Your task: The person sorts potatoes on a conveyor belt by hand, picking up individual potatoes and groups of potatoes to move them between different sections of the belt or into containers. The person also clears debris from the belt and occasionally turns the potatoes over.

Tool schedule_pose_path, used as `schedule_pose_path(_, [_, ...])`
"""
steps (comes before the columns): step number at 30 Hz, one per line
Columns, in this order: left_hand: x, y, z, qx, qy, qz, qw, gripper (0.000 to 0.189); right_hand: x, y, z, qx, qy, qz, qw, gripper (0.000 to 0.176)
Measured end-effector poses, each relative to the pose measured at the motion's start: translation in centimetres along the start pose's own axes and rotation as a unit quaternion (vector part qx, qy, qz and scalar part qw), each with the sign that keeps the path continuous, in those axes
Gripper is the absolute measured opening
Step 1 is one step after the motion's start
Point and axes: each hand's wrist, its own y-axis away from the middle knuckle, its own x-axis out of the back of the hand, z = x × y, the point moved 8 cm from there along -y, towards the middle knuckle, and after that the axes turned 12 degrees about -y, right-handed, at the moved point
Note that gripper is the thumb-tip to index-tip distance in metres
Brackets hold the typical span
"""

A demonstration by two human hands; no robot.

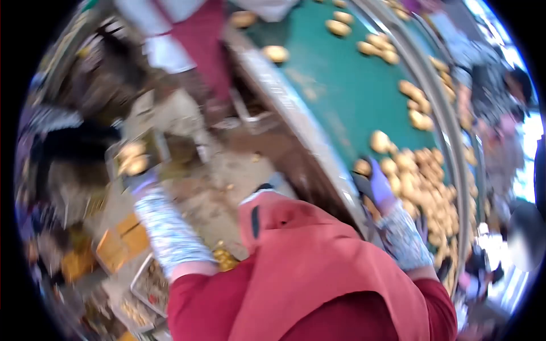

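My left hand point(141, 181), in a dark and purple glove with a patterned sleeve, is stretched out to the left, away from the belt. It is closed around a couple of potatoes point(133, 158), blurred by motion. Over the edge of the green conveyor belt point(318, 85) reaches my right hand point(380, 184), gloved in purple. A single potato point(362, 166) sits between its fingers, which look closed on it, though blur softens the grip. Just right of that hand lies a dense heap of potatoes point(424, 187).
Loose potatoes point(339, 27) lie farther up the belt. A metal rail point(443, 119) curves along its far side, with a co-worker point(489, 79) beyond. Another person in a maroon apron point(202, 45) stands ahead. Left are cardboard boxes point(122, 241) and a crate point(151, 284) on the floor.
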Motion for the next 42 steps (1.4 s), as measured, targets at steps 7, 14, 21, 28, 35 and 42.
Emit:
schedule_pose_path(7, [2.5,0.4,14.3,0.227,0.959,-0.137,-0.097,0.048,0.3,-0.8,-1.5,0.01,-0.192,0.145,0.971,0.05])
schedule_pose_path(14, [21.8,-4.4,24.4,0.043,0.914,-0.374,-0.149,0.047,-6.1,0.9,-17.6,0.384,0.077,-0.023,0.92,0.053])
schedule_pose_path(21, [-9.9,-1.1,3.5,0.281,0.692,-0.071,0.661,0.029,9.5,7.9,5.2,-0.043,0.002,0.387,0.921,0.057])
schedule_pose_path(28, [-9.5,-9.9,10.0,0.381,0.83,-0.132,0.384,0.031,7.3,12.1,8.5,-0.307,0.24,0.429,0.815,0.03])
schedule_pose_path(35, [34.9,-16.5,28.7,-0.346,0.795,0.018,0.498,0.04,0.9,-0.8,-4.7,0.091,-0.092,0.367,0.921,0.035])
schedule_pose_path(42, [42.4,-8.3,36.5,-0.626,0.689,-0.18,0.317,0.04,7.3,11.0,13.8,-0.163,-0.052,0.583,0.795,0.032])
